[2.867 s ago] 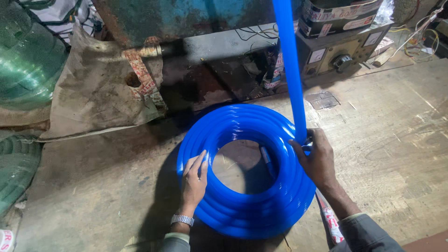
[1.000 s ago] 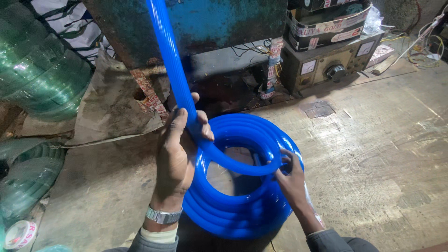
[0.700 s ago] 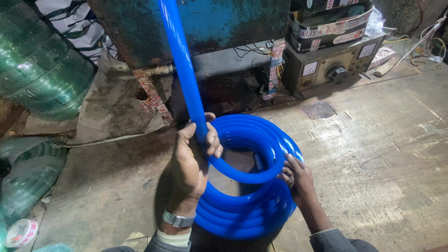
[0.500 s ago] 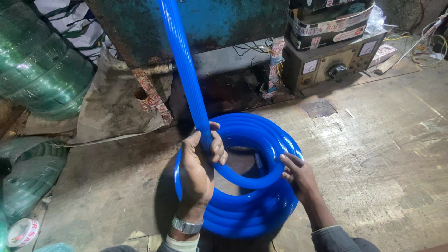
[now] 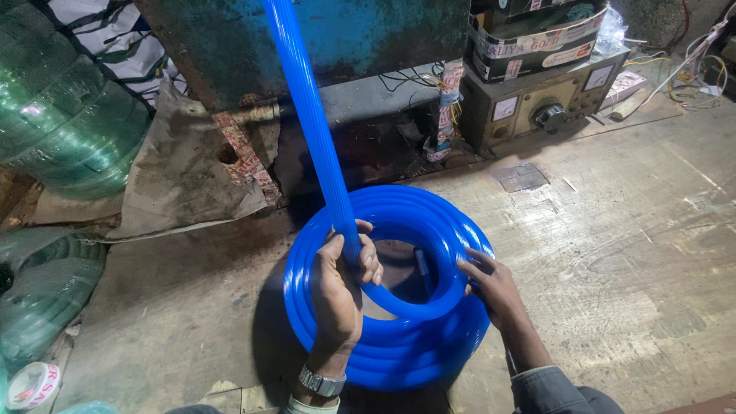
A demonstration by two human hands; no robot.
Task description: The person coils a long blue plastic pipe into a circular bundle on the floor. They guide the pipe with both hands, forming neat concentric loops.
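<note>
A worn, pale wooden floor (image 5: 613,253) spreads out to the right of the right hand and carries everything here. Up beyond both hands stands a big blue-green rusted metal machine body (image 5: 368,31), and well off to the left of the left hand sit stacked coils of translucent green ribbed hose (image 5: 69,130), with a dirty grey sheet of sacking (image 5: 184,176) lying between them and the machine. Above and to the right of the right hand is a tan metal control box with two small meters and a black knob (image 5: 537,115).

Between the two hands lies the coil of bright blue ribbed plastic hose (image 5: 399,337), flat on the floor. A free length of the same hose (image 5: 307,115) rises steeply from the left hand to the top edge of the view.

The left hand (image 5: 341,287), wearing a metal wristwatch (image 5: 322,381), is closed around the free length just where it meets the top of the coil, fingers curled over it. The right hand (image 5: 491,284) rests on the coil's right rim with fingers spread flat, pressing on the top turn rather than gripping it. A small roll of white tape (image 5: 32,383) sits far left of the left hand, at the lower corner.
</note>
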